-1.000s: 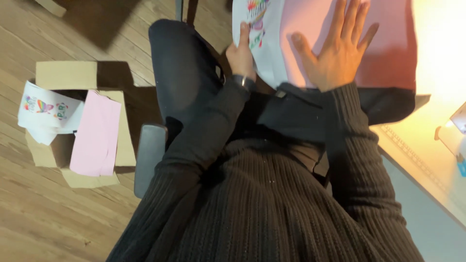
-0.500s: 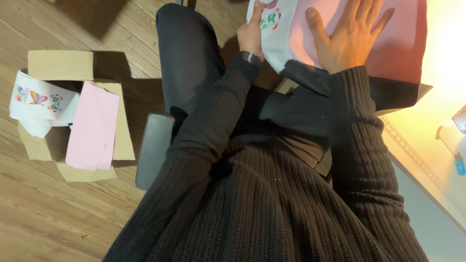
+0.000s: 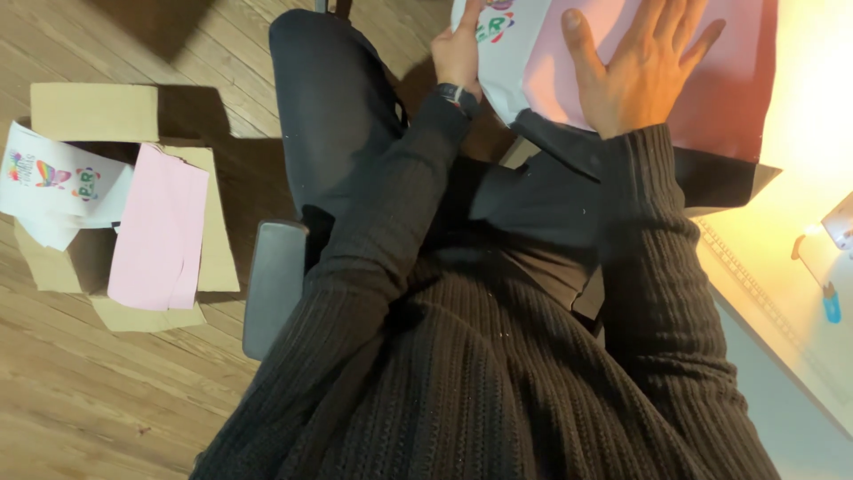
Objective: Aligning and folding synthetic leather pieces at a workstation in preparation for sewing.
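Head view: right hand (image 3: 635, 76) flat, fingers spread wide on pink mailer bag (image 3: 711, 80) across lap; left hand (image 3: 459, 53) pinching its printed edge, now shifted slightly upward, smoothing apparently underway.

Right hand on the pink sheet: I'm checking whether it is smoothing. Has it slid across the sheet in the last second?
No clear slide. The right hand lies flat on the pink sheet in much the same spot; the camera itself shifted.
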